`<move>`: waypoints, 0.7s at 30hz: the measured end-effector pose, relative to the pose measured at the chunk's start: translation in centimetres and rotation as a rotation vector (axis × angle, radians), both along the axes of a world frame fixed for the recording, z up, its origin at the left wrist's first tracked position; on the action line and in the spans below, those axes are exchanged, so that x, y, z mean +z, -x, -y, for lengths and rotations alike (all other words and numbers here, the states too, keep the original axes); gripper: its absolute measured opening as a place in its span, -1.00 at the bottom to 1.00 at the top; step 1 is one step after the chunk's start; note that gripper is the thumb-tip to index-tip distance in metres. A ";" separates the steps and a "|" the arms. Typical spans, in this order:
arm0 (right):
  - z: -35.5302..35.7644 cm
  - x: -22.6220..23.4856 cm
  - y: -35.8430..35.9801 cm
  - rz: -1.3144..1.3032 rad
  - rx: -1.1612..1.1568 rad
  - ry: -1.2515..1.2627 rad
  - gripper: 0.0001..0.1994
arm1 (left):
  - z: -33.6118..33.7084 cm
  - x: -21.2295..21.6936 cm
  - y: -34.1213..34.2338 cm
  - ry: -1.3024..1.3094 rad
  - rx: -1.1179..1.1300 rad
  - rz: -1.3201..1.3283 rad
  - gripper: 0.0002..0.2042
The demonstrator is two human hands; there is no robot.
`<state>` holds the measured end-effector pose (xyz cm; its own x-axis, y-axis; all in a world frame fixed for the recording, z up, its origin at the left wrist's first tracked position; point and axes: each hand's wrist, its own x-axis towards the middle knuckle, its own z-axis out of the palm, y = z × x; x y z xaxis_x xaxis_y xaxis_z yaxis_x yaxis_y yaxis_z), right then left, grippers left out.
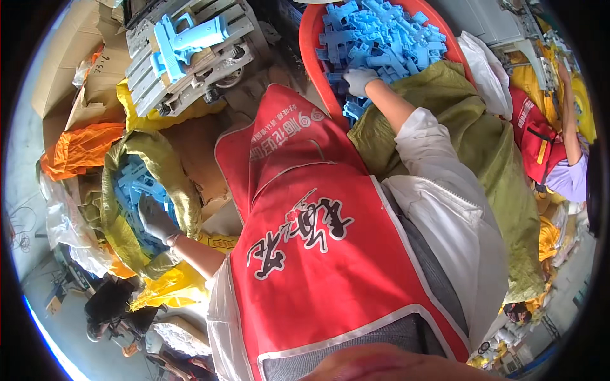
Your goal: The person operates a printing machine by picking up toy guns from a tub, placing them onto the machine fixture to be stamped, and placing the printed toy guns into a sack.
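Note:
My left hand [157, 220], in a pale glove, reaches into an olive woven sack [185, 190] at the left. Its fingers are stretched out and lie against the blue plastic toy pistol pieces [141, 181] in the sack; their tips are partly hidden. At the upper middle, my right hand [359, 81], also gloved, is inside the rim of a red tub [311, 47]. Its fingers curl down among blue toy pistol parts [381, 38] heaped there. What those fingers grip is hidden.
A larger blue toy pistol [184, 41] rests on a grey slatted stand [143, 63] at the upper left. Olive woven cloth [445, 120] drapes over the tub's near edge. Cardboard [63, 57] and an orange bag [82, 149] lie left. Another person's arm [569, 120] shows far right.

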<state>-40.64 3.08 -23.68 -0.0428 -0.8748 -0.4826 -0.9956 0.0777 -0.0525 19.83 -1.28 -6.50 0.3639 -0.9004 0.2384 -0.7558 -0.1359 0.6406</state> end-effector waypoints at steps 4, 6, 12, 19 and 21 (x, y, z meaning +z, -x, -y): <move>1.4 1.2 2.1 0.133 -0.280 0.264 -0.70 | 0.3 1.3 3.6 0.152 -0.201 0.141 -0.78; 1.6 7.0 2.2 0.382 -0.469 0.433 -0.67 | 0.0 1.6 5.7 0.201 -0.240 0.091 -0.78; -1.0 16.0 -4.6 2.193 -0.641 0.386 -0.56 | -0.8 2.6 18.0 0.018 -0.795 -0.275 -0.69; -3.6 20.1 -17.4 1.472 -0.348 0.009 -0.58 | -2.6 3.2 22.2 -0.244 -0.890 -1.413 -0.60; -3.4 20.1 -18.4 1.605 -0.409 0.196 -0.55 | -2.3 5.1 21.2 -0.251 -0.923 -1.408 -0.63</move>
<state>-22.24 6.49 -3.61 0.1286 -0.9801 -0.1512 0.1585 0.1708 -0.9725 -1.32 1.07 -1.44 -0.4731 -0.8800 0.0414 0.4557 -0.2043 0.8664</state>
